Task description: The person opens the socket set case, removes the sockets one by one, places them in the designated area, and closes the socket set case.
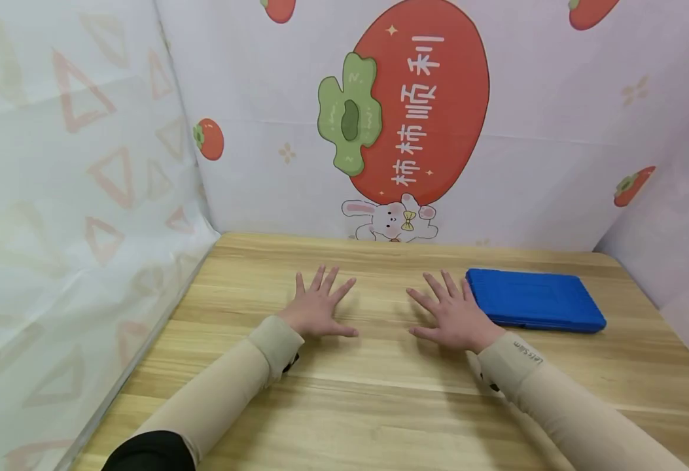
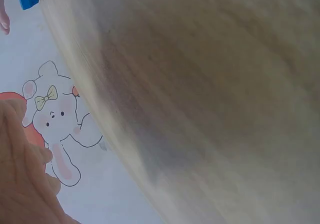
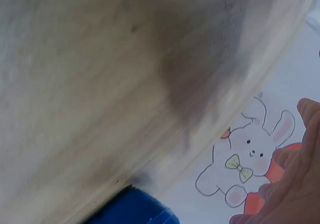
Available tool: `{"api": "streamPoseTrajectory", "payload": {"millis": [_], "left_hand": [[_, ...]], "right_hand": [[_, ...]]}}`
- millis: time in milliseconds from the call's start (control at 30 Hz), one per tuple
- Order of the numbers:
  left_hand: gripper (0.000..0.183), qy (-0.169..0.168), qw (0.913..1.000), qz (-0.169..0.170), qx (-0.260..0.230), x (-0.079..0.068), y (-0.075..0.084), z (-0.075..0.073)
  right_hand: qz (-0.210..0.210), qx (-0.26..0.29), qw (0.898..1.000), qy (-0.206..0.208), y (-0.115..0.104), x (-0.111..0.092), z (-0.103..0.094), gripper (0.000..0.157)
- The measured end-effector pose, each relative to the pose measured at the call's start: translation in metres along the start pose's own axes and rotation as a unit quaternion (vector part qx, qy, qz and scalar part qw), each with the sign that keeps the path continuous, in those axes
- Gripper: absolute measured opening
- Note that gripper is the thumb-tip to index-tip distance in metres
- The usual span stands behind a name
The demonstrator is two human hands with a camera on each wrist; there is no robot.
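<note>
Both hands are held over the wooden table (image 1: 356, 405), palms down with fingers spread. My left hand (image 1: 318, 307) is left of the middle and holds nothing. On the other side, my right hand (image 1: 453, 315) is likewise bare, its fingertips near a flat blue case (image 1: 535, 299). That case lies on the table at the right; its ribbed edge sits just beside the right hand's fingers in the head view. In the right wrist view a corner of the blue case (image 3: 132, 209) shows at the bottom, with the right hand's fingers at the right edge.
A white cloth backdrop (image 1: 250, 190) with a large red persimmon print (image 1: 450, 131) and a rabbit hangs behind the table's far edge. More cloth (image 1: 44, 216) with triangle prints closes off the left side. Another cloth panel (image 1: 686, 261) borders the right.
</note>
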State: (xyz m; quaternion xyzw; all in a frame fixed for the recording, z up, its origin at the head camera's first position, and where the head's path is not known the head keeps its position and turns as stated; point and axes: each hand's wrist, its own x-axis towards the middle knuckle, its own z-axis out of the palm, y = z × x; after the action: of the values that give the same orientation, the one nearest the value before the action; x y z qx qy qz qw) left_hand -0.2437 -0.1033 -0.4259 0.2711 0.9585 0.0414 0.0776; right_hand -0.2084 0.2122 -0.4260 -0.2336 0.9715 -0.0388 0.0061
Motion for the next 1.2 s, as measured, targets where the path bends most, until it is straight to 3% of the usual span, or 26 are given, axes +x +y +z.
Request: {"api": "streamPoseTrajectory", "payload": {"millis": [400, 833, 1200], "left_hand": [[0.105, -0.005, 0.9998, -0.012, 0.014, 0.014, 0.011, -0.01], [0.102, 0.019, 0.9964, -0.012, -0.081, 0.038, 0.036, -0.014], [0.103, 0.026, 0.9886, 0.013, -0.148, 0.063, 0.065, -0.019]], "right_hand": [[0.056, 0.055, 0.997, 0.001, 0.03, -0.006, -0.013, 0.08], [0.097, 0.09, 0.991, 0.003, 0.077, -0.024, -0.031, 0.081], [0.147, 0.117, 0.982, 0.01, 0.119, -0.044, -0.031, 0.086]]}}
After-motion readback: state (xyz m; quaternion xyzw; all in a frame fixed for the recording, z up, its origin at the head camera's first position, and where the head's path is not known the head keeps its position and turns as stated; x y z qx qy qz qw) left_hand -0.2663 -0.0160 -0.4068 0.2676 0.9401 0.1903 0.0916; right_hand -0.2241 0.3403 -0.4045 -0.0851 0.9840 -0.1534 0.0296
